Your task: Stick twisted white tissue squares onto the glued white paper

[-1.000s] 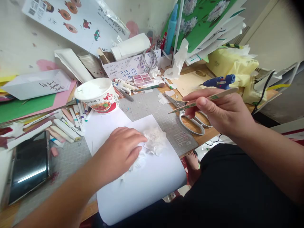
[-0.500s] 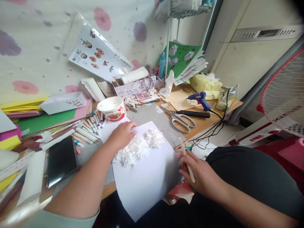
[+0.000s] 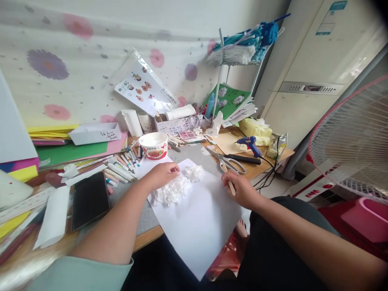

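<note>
A large white sheet of paper [image 3: 197,230] lies over the table's front edge, its near corner hanging past it. Two ruffled white paper flowers rest on it: a bigger flower [image 3: 171,192] and a smaller flower [image 3: 194,173] just behind it to the right. Above the bigger one, my left hand [image 3: 162,176] has its thumb and fingers pinched together; a tiny pale bit may be between them, too small to name. My right hand [image 3: 238,186] is closed around a flat wooden stick [image 3: 232,188] at the sheet's right edge. Behind my left hand stands a paper noodle bowl [image 3: 154,147].
Scissors [image 3: 228,163], a black-handled tool [image 3: 244,159] and a blue glue gun [image 3: 249,144] with its cord lie at the right. Several markers [image 3: 121,171] and a dark tablet [image 3: 90,200] are at the left. A fan [image 3: 351,137] stands beyond the table's right side.
The head view has shifted, showing more of the wall and rack. My right hand has come up with the wooden stick towards the scissors. My left hand's fingers have drawn together above the flower.
</note>
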The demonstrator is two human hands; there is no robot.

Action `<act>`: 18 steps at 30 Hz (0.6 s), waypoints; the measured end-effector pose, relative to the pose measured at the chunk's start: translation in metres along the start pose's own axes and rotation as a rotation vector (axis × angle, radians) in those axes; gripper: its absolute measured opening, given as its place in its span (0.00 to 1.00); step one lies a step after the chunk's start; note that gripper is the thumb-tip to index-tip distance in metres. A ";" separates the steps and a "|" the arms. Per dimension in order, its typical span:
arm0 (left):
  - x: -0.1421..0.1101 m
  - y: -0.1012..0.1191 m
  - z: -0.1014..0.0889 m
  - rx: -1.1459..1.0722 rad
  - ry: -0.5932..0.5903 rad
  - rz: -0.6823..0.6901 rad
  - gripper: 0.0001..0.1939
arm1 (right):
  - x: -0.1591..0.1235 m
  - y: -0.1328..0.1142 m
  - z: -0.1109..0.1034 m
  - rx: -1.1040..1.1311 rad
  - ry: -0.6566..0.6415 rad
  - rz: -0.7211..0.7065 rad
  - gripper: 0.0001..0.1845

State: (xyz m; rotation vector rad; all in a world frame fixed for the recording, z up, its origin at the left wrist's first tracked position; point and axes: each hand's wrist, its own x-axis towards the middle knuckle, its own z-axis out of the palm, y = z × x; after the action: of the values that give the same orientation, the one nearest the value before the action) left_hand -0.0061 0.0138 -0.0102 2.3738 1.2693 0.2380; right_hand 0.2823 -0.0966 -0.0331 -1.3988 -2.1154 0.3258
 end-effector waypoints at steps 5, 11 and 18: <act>-0.008 -0.002 -0.007 -0.024 -0.076 -0.027 0.11 | 0.058 0.026 -0.004 -0.111 -0.174 -0.075 0.12; -0.036 0.007 -0.010 -0.047 -0.183 -0.037 0.12 | 0.104 0.033 0.014 -0.168 -0.256 -0.155 0.14; -0.050 0.007 -0.016 0.012 -0.055 -0.017 0.12 | 0.129 0.035 0.022 -0.192 -0.253 -0.233 0.15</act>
State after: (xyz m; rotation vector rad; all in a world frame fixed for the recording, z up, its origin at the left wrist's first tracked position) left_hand -0.0353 -0.0260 0.0102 2.3619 1.2682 0.1597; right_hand 0.2594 0.0364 -0.0253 -1.2499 -2.5476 0.2205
